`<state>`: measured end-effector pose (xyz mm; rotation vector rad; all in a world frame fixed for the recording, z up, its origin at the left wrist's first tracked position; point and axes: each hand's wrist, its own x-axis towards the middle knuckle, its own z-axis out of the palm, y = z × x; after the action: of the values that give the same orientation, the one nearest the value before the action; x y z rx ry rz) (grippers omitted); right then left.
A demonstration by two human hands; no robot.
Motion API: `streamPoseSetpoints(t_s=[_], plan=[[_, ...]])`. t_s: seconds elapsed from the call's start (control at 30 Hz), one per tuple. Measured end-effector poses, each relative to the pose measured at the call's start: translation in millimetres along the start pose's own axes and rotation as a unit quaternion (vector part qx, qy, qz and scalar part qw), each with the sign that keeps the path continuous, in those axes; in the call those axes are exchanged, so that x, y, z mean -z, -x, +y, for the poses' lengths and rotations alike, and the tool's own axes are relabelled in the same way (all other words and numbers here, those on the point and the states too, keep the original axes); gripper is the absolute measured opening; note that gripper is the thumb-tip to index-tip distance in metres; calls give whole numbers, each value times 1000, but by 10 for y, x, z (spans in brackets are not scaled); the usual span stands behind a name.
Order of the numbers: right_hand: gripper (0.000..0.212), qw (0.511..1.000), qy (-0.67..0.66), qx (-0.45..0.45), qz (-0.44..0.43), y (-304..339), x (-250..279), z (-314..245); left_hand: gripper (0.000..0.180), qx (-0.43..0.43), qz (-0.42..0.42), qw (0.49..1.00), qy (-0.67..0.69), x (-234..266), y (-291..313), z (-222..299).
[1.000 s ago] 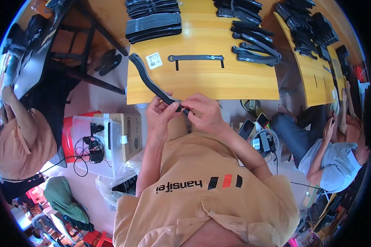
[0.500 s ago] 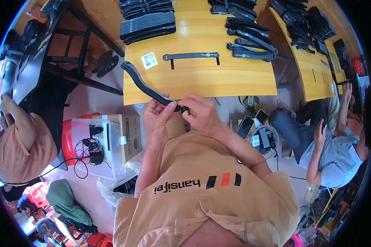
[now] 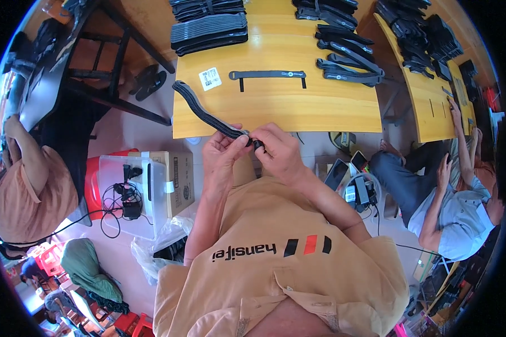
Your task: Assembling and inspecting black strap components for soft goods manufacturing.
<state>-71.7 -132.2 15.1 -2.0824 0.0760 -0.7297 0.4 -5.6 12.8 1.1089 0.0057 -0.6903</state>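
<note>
Just off the table's near edge, my left hand [image 3: 224,153] is closed around the near end of a bundle of black straps [image 3: 203,114]. The layered bundle curves away to the far left, its other end over the table. My right hand [image 3: 279,150] pinches a small black piece at the bundle's near end, close to my left fingertips. My fingers partly hide that piece, and whether it joins the bundle I cannot tell. Beyond the hands, a single dark strap [image 3: 270,74] lies flat across the table, two short black strips below it.
The yellow wooden table [image 3: 320,112] bears a white label [image 3: 210,79], stacked straps [image 3: 209,32] at the back left and loose straps [image 3: 348,72] at the right. A clear plastic bin [image 3: 158,196] with cables stands left. A co-worker [image 3: 452,208] sits right, another person [image 3: 36,185] left.
The view has shifted slightly, so the table sits a little further right and higher. My hands remain together at the bundle's end. At right, a co-worker's arm now reaches further onto the side table.
</note>
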Motion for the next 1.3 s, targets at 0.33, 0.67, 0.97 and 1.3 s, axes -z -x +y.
streamPoseSetpoints(t_s=[0.33,0.67,0.97,1.3], plan=[[22,996,10,-91,10,-211,158,537,33,6,5,999,-49,251,-58,37],[21,946,282,-154,32,-671,761,1514,70,-7,76,976,-205,653,-584,56],[22,947,286,-141,-38,-792,721,1631,74,-39,137,846,-514,625,-550,115],[26,958,267,-107,-11,-803,698,1622,55,-55,163,915,-366,825,-665,94]])
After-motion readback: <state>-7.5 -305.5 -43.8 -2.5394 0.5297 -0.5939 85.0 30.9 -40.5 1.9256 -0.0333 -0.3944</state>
